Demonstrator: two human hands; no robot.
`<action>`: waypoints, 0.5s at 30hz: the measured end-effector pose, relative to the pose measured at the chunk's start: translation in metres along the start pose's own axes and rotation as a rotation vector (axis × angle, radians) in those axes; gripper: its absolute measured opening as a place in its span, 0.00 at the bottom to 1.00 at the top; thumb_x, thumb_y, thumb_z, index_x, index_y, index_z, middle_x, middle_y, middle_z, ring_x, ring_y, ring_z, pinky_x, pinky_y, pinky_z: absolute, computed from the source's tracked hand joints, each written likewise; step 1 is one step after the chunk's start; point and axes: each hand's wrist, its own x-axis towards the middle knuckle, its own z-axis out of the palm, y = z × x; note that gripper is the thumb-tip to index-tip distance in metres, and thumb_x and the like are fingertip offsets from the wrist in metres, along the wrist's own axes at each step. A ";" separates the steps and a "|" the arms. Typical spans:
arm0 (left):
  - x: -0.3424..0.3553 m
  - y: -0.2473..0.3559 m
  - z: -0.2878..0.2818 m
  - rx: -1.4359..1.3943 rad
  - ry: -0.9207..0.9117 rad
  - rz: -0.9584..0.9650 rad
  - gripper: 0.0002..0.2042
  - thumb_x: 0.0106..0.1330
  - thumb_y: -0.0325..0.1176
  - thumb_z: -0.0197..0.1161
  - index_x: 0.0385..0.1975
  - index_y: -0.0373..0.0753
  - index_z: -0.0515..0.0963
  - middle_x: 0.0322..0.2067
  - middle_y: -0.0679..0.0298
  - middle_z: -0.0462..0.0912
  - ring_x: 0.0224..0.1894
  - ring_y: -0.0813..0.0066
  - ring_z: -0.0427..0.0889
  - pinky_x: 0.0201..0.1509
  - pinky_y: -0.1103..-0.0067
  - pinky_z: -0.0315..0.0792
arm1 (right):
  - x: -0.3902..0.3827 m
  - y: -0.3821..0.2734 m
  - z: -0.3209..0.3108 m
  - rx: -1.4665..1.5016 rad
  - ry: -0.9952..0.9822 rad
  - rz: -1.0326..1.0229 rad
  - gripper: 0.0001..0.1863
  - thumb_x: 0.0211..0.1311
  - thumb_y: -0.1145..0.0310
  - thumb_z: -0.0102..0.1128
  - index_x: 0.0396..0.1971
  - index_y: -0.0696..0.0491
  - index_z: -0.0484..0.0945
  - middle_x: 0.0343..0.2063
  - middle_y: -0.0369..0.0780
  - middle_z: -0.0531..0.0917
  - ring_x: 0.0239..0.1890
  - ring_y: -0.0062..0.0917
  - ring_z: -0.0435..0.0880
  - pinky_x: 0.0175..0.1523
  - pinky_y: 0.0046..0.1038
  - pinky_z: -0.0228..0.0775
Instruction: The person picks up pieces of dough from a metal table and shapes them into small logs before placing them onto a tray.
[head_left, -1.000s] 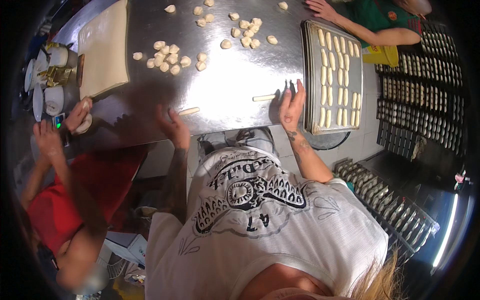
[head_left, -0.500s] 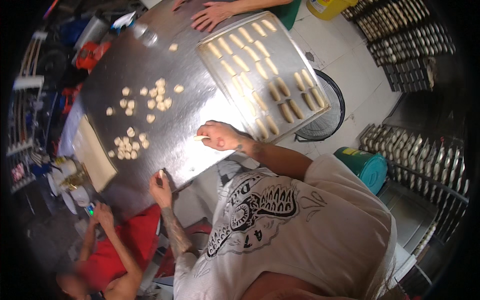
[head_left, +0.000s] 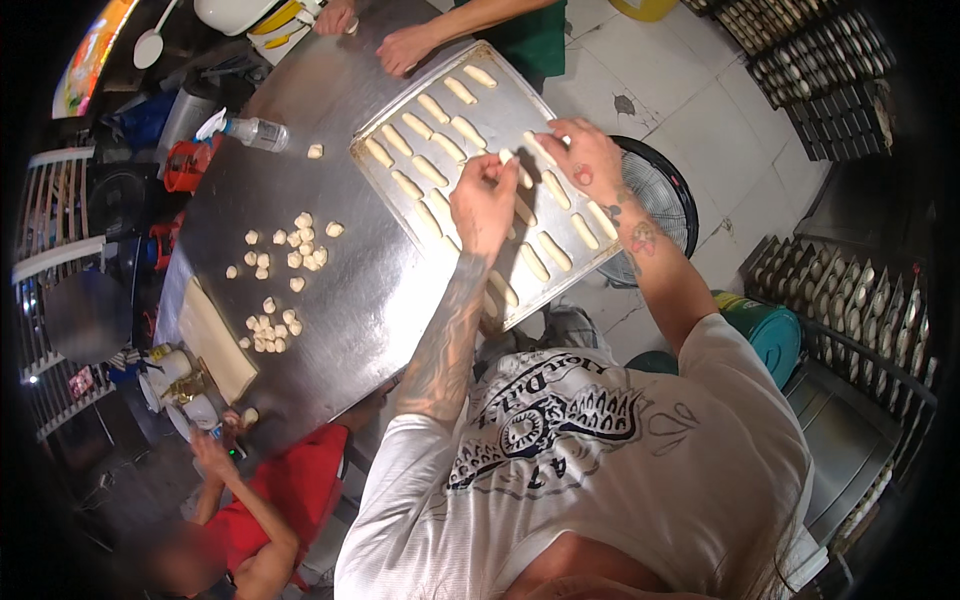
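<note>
Now that both hands have moved from the steel table (head_left: 350, 300) to the tray (head_left: 510, 110), the left hand (head_left: 482, 205) pinches a dough stick (head_left: 507, 157) above it, the right hand's (head_left: 585, 155) curled fingers meeting another stick (head_left: 538, 148), grip unclear.

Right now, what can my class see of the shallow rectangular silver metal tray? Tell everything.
The shallow rectangular silver metal tray has a low rim, slightly browned in places. It lies flat at the edge of the shiny grey steel table, slanting in view. Pale dough sticks rest on it in rough rows. The person's left hand and right hand hide part of it; whether either touches it is unclear.
</note>
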 end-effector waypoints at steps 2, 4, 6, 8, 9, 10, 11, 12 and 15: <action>0.025 0.006 0.025 0.189 -0.029 0.026 0.22 0.68 0.51 0.70 0.45 0.35 0.87 0.34 0.53 0.92 0.39 0.55 0.91 0.49 0.65 0.81 | 0.004 0.007 0.001 -0.044 -0.164 0.036 0.21 0.68 0.46 0.66 0.45 0.49 0.90 0.42 0.45 0.90 0.44 0.45 0.91 0.49 0.45 0.83; 0.042 -0.012 0.040 0.386 -0.048 0.105 0.22 0.69 0.52 0.70 0.44 0.35 0.87 0.33 0.54 0.92 0.39 0.54 0.91 0.48 0.64 0.81 | 0.007 0.008 0.004 0.001 -0.115 0.028 0.20 0.68 0.47 0.66 0.43 0.48 0.90 0.42 0.44 0.90 0.44 0.45 0.91 0.49 0.45 0.83; 0.044 -0.021 0.043 0.544 -0.037 0.243 0.20 0.72 0.50 0.68 0.44 0.37 0.87 0.28 0.57 0.91 0.37 0.54 0.90 0.43 0.63 0.80 | 0.009 0.006 0.003 0.026 -0.023 0.024 0.19 0.68 0.46 0.66 0.41 0.47 0.91 0.41 0.43 0.91 0.42 0.44 0.91 0.47 0.44 0.83; 0.032 -0.014 0.022 0.367 -0.062 0.260 0.19 0.73 0.49 0.67 0.44 0.36 0.87 0.28 0.56 0.90 0.36 0.56 0.90 0.41 0.65 0.80 | 0.012 0.010 0.003 0.019 -0.070 0.049 0.21 0.68 0.45 0.66 0.41 0.48 0.91 0.41 0.43 0.91 0.43 0.43 0.91 0.48 0.43 0.83; 0.023 -0.014 0.009 0.187 -0.076 0.276 0.18 0.74 0.48 0.66 0.44 0.36 0.87 0.28 0.56 0.90 0.36 0.58 0.90 0.40 0.67 0.80 | 0.012 0.011 0.003 0.009 -0.114 0.068 0.22 0.69 0.43 0.66 0.41 0.48 0.91 0.42 0.43 0.91 0.44 0.43 0.91 0.49 0.43 0.83; 0.009 -0.023 -0.012 0.079 -0.063 0.236 0.16 0.76 0.45 0.66 0.44 0.35 0.87 0.30 0.58 0.90 0.35 0.66 0.90 0.38 0.72 0.79 | 0.011 0.007 0.002 -0.075 -0.090 0.021 0.26 0.69 0.38 0.63 0.44 0.48 0.90 0.43 0.42 0.90 0.45 0.42 0.90 0.50 0.41 0.83; -0.011 -0.030 -0.032 -0.141 -0.054 0.125 0.14 0.77 0.41 0.66 0.46 0.36 0.86 0.33 0.61 0.90 0.35 0.75 0.86 0.37 0.75 0.78 | 0.001 0.000 0.002 -0.015 0.073 -0.019 0.28 0.70 0.38 0.64 0.48 0.51 0.88 0.45 0.43 0.90 0.47 0.43 0.89 0.51 0.42 0.82; -0.026 -0.047 -0.042 -0.378 -0.087 0.019 0.15 0.78 0.42 0.65 0.50 0.35 0.84 0.34 0.67 0.87 0.35 0.79 0.84 0.41 0.79 0.78 | -0.003 0.015 0.012 -0.015 0.293 -0.118 0.24 0.75 0.47 0.65 0.51 0.55 0.86 0.43 0.45 0.89 0.41 0.34 0.91 0.45 0.37 0.82; -0.066 -0.090 -0.081 -0.816 0.005 -0.176 0.13 0.81 0.39 0.63 0.51 0.34 0.80 0.38 0.67 0.85 0.40 0.82 0.81 0.48 0.81 0.76 | -0.043 -0.034 0.037 0.639 0.307 -0.097 0.17 0.81 0.59 0.61 0.53 0.58 0.84 0.40 0.41 0.88 0.33 0.19 0.83 0.38 0.21 0.76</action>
